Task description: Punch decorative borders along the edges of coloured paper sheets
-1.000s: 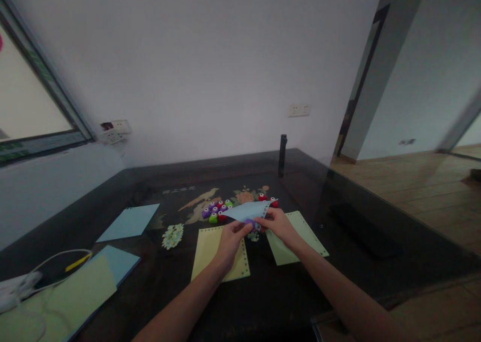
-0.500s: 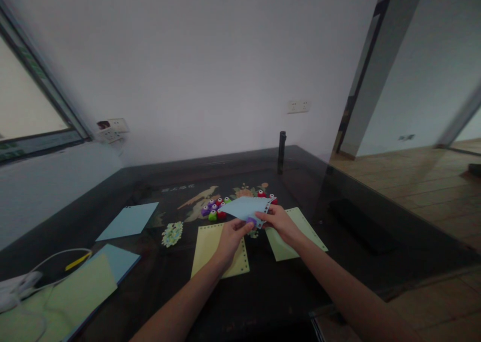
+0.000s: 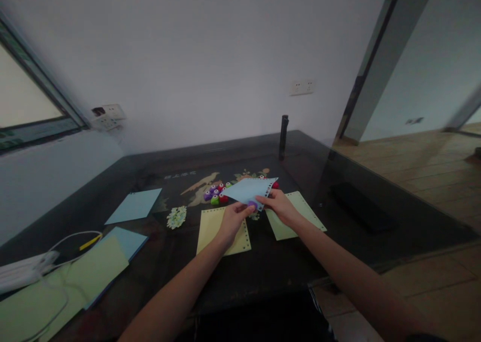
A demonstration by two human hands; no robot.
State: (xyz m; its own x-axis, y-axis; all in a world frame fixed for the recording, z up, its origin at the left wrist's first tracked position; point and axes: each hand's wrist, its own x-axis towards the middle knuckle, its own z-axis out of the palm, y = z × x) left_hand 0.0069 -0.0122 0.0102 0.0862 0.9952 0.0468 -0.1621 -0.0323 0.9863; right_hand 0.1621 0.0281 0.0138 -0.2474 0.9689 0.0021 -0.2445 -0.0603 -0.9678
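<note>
Left hand (image 3: 233,221): pinches a small purple plastic piece (image 3: 252,205)
Right hand (image 3: 281,205): pinches a thin light-blue paper sheet (image 3: 248,189)
Holes (image 3: 269,190) done: its right edge
Remaining, I'd guess: plainer left edge

The hands (image 3: 232,220) hold a blue sheet (image 3: 248,188) and purple object (image 3: 253,205) above a dark table (image 3: 266,272).
</note>
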